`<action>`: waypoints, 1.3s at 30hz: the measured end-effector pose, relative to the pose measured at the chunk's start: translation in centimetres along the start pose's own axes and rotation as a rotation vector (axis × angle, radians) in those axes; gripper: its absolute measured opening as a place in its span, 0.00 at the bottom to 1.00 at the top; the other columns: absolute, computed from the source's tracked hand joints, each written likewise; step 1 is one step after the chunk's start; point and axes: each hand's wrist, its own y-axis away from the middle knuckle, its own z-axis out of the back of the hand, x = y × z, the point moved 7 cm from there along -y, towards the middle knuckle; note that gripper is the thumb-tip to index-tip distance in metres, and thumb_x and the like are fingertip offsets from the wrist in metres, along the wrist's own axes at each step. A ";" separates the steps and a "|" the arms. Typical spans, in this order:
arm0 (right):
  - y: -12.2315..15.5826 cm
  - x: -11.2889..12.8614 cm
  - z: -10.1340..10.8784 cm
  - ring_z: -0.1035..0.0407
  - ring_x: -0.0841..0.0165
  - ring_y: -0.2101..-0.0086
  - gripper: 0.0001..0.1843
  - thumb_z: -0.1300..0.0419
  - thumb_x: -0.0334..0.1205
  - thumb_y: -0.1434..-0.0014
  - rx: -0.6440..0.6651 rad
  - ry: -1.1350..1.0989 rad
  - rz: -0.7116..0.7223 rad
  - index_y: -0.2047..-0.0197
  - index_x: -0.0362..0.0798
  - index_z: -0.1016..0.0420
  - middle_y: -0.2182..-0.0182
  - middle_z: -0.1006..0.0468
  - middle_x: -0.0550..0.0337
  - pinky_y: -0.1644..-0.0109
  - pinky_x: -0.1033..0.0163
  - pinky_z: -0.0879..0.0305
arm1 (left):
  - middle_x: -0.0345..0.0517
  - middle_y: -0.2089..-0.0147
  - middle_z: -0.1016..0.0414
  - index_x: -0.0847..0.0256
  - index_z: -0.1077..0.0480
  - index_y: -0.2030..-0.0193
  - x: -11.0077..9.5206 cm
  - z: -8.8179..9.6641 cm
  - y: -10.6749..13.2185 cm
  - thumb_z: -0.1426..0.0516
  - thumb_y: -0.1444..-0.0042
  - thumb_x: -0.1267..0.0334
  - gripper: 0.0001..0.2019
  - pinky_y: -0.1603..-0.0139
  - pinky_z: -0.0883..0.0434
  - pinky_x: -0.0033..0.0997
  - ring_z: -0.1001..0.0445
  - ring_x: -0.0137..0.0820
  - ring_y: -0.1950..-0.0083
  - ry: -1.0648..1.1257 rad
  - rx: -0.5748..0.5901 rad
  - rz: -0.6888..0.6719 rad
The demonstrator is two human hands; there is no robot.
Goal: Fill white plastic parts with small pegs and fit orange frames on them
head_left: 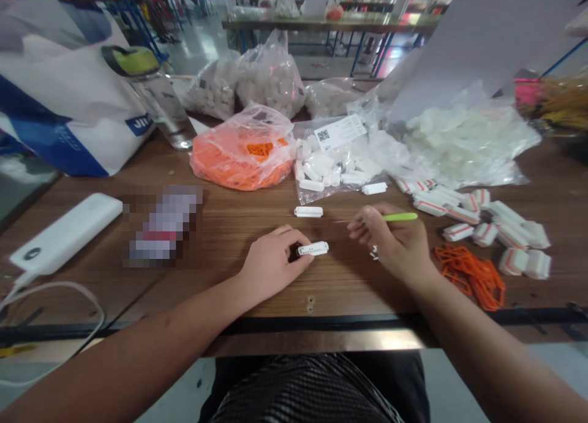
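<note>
Well, a white power bank (67, 233) lies at the left of the table (349, 291), and a bag of orange pieces (215, 163) sits farther back. The fingers of the left hand (270, 261) pinch a small white block (314, 248); I can't quite tell whether it touches the wood. Just beyond lies a second white block (309, 212). The right hand (397, 242) has its fingers curled round a green-handled tool (400, 217), thin tip pointing left. Past it come striped white blocks (430, 204) and orange frames (478, 276).

Brown table (220, 227) with white pieces (509, 233), orange frames (487, 281), 1 bottle (160, 104)
</note>
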 end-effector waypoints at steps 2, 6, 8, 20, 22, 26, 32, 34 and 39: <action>-0.6 0.6 0.5 0.26 0.66 0.69 0.13 0.46 0.44 0.35 0.098 0.268 0.152 0.64 0.46 0.25 0.68 0.20 0.55 0.66 0.61 0.30 | 0.38 0.63 0.27 0.56 0.26 0.59 -0.1 0.0 0.1 0.39 0.47 0.63 0.09 0.68 0.35 0.29 0.34 0.25 0.73 -0.026 0.000 0.011; -0.7 0.0 -0.4 0.28 0.60 0.62 0.12 0.47 0.29 0.41 0.413 0.808 0.385 0.58 0.44 0.23 0.62 0.21 0.50 0.60 0.56 0.34 | 0.41 0.56 0.26 0.54 0.28 0.48 -0.5 -0.2 0.2 0.38 0.46 0.55 0.18 0.62 0.31 0.33 0.28 0.30 0.66 -0.107 0.013 -0.010; -0.3 -0.6 -1.1 0.30 0.58 0.61 0.16 0.47 0.25 0.44 0.509 0.965 0.454 0.56 0.43 0.23 0.61 0.21 0.49 0.59 0.56 0.35 | 0.42 0.55 0.26 0.53 0.28 0.48 -0.9 -0.5 0.2 0.41 0.41 0.55 0.15 0.58 0.30 0.34 0.27 0.33 0.60 -0.144 0.036 -0.065; 2.5 -4.8 15.2 0.27 0.64 0.72 0.07 0.36 0.41 0.46 -0.011 0.853 -0.143 0.67 0.50 0.17 0.73 0.19 0.55 0.68 0.60 0.37 | 0.44 0.57 0.26 0.57 0.29 0.51 -0.2 -0.1 -0.6 0.47 0.36 0.58 0.11 0.54 0.31 0.36 0.28 0.34 0.56 -0.090 0.018 -0.129; 3.4 -6.1 17.8 0.28 0.66 0.74 0.07 0.34 0.44 0.49 0.010 0.796 -0.301 0.71 0.50 0.17 0.76 0.20 0.56 0.70 0.62 0.39 | 0.43 0.58 0.26 0.57 0.29 0.51 0.0 0.1 -0.7 0.47 0.36 0.57 0.12 0.60 0.32 0.33 0.28 0.32 0.61 -0.049 0.013 -0.093; 4.2 -7.3 18.3 0.29 0.67 0.77 0.12 0.35 0.48 0.49 0.039 0.714 -0.411 0.73 0.48 0.17 0.80 0.21 0.56 0.73 0.63 0.39 | 0.43 0.59 0.25 0.57 0.29 0.53 0.2 0.5 -0.8 0.46 0.38 0.56 0.11 0.65 0.33 0.29 0.30 0.29 0.66 0.025 -0.023 -0.064; 3.8 -7.0 16.7 0.31 0.68 0.80 0.06 0.32 0.41 0.53 -0.026 0.683 -0.341 0.78 0.49 0.18 0.81 0.22 0.57 0.76 0.63 0.40 | 0.42 0.61 0.23 0.57 0.29 0.53 1.0 0.5 -0.8 0.44 0.39 0.55 0.12 0.65 0.32 0.29 0.28 0.30 0.65 0.130 -0.028 -0.016; 3.6 -6.0 16.9 0.31 0.69 0.79 0.06 0.31 0.42 0.54 -0.060 0.665 -0.346 0.77 0.50 0.18 0.81 0.22 0.57 0.75 0.64 0.40 | 0.43 0.60 0.23 0.58 0.28 0.53 1.3 0.3 -0.8 0.44 0.40 0.54 0.14 0.63 0.31 0.31 0.27 0.32 0.63 0.189 -0.016 0.028; 3.6 -2.4 17.5 0.36 0.73 0.81 0.10 0.30 0.45 0.56 -0.251 0.545 -0.282 0.76 0.47 0.19 0.82 0.26 0.59 0.76 0.65 0.43 | 0.45 0.59 0.24 0.59 0.29 0.52 1.7 0.1 -1.0 0.43 0.42 0.52 0.16 0.65 0.30 0.30 0.27 0.33 0.62 0.381 0.032 0.120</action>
